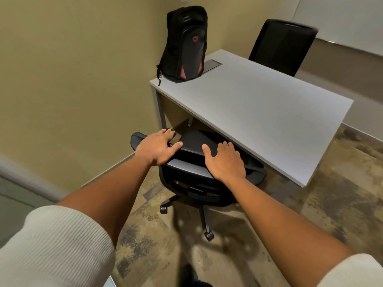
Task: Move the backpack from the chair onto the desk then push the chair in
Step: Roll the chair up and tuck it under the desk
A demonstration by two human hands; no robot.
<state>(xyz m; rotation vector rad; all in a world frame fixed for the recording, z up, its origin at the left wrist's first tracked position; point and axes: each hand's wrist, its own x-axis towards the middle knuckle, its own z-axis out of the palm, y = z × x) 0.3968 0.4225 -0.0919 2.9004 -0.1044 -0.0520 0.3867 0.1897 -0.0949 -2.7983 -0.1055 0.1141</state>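
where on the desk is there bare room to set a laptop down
Most of the desk is bare, from the backpack and the cable hatch at the wall end to the near corner. Crowded only at that wall end.

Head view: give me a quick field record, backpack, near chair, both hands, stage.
backpack: upright on the desk, far left corner, beside the wall
near chair: seat partly under the desk edge, backrest towards the camera
left hand: flat on the backrest top, fingers spread
right hand: flat on the backrest top, fingers spread
second chair: across the desk
stage: backpack placed; chair being pushed in
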